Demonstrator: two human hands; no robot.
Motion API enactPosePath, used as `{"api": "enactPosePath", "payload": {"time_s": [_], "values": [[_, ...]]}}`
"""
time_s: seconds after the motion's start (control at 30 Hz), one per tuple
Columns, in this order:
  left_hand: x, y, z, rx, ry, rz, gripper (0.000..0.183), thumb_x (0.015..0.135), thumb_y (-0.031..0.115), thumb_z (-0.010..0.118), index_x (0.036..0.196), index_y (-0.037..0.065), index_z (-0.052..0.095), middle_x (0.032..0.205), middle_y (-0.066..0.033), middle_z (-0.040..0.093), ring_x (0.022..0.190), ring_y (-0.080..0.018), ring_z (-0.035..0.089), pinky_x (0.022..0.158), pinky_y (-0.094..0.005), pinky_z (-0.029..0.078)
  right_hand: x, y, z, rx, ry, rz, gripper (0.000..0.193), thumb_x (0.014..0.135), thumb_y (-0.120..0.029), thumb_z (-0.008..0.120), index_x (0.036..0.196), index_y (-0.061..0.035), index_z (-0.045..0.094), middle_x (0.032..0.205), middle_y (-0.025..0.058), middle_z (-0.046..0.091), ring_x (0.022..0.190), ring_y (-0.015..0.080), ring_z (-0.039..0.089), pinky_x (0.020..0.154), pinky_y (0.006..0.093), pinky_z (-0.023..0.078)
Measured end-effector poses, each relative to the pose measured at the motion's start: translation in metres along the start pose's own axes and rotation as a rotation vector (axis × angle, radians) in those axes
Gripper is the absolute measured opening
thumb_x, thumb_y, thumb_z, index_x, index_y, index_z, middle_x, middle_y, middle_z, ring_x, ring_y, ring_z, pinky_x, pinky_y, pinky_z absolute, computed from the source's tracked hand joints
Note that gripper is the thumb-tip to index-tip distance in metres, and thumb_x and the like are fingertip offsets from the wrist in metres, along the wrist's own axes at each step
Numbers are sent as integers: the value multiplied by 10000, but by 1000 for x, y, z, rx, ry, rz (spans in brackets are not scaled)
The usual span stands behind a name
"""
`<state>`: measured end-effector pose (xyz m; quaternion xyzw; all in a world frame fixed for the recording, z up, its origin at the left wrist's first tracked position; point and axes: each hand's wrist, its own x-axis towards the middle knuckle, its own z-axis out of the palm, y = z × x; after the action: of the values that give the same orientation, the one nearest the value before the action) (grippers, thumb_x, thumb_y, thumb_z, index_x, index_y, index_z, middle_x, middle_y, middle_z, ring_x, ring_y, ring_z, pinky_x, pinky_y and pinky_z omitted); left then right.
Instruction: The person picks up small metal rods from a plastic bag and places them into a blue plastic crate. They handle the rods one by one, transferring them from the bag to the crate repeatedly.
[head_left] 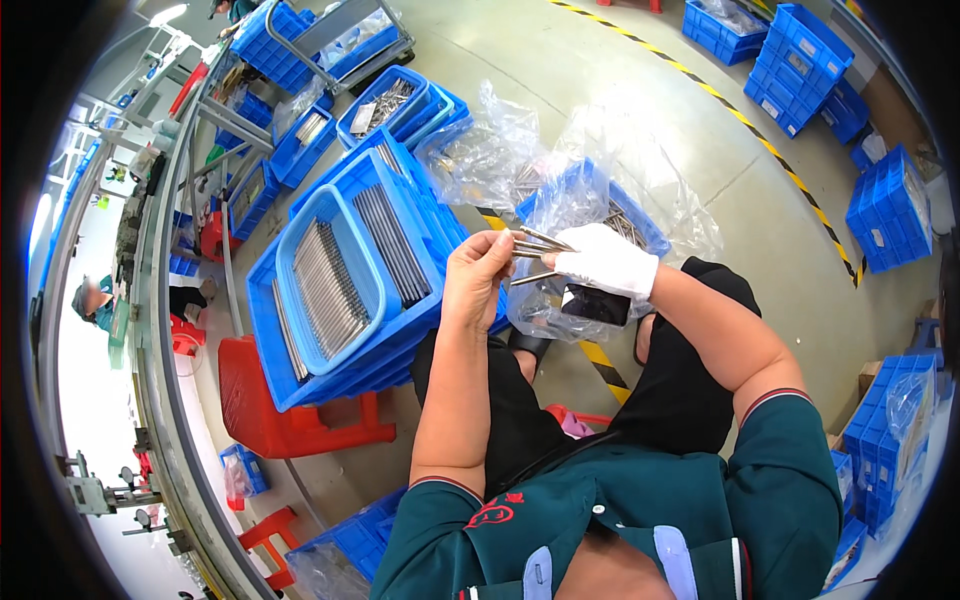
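Note:
Several thin metal rods (530, 247) stretch between my two hands, above my lap. My bare left hand (478, 268) pinches their left ends between thumb and fingers. At their other ends my right hand (606, 262), in a white glove, is closed around them. Just under the glove a flat black rectangular thing (594, 304) lies on clear plastic. Left of my left hand a light blue basket (284, 262) holds neat rows of metal rods (328, 285). It rests in a larger blue crate (262, 335), where darker rods (388, 245) lie beside the basket.
Beyond my hands, a blue bin (657, 238) of loose rods sits among clear plastic bags (490, 145). A red stool (250, 400) stands at left, before a long workbench (165, 400). Blue crates (800, 65) are stacked far right. Another person (98, 300) is at far left.

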<state>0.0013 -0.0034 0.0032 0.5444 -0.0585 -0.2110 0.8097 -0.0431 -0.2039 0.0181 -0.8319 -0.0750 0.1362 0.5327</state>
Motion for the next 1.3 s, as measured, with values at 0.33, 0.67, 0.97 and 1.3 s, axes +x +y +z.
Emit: {"api": "enactPosePath", "payload": {"time_s": [0.33,0.67,0.97,1.3], "values": [[5,-10,-8,-413,-128,-184,141,858,125,634,967,36,641,917,-95,661,836,-192,621,712,-339,507,1,4,4,-110,80,-90,407,858,-407,559,796,-8,610,673,169,579,631,300,553,601,381,425],[4,-10,-12,-343,-158,-183,125,846,109,635,955,49,627,914,-95,661,837,-209,624,720,-354,498,-7,-4,1,-11,-22,-11,367,863,-378,574,839,-14,616,678,140,584,631,261,550,603,360,428],[3,-7,-2,-471,-302,-166,137,848,108,638,968,45,621,819,-79,648,756,-190,613,716,-347,483,-7,-9,-4,43,18,-54,373,869,-380,574,858,-10,616,663,118,564,626,197,501,613,341,418],[5,-6,-20,-409,-442,-163,122,844,72,646,957,30,631,829,-86,657,753,-172,632,731,-345,506,-10,-6,-1,506,-170,46,257,850,-280,638,816,-25,637,634,-18,510,588,61,422,518,243,346]]}}
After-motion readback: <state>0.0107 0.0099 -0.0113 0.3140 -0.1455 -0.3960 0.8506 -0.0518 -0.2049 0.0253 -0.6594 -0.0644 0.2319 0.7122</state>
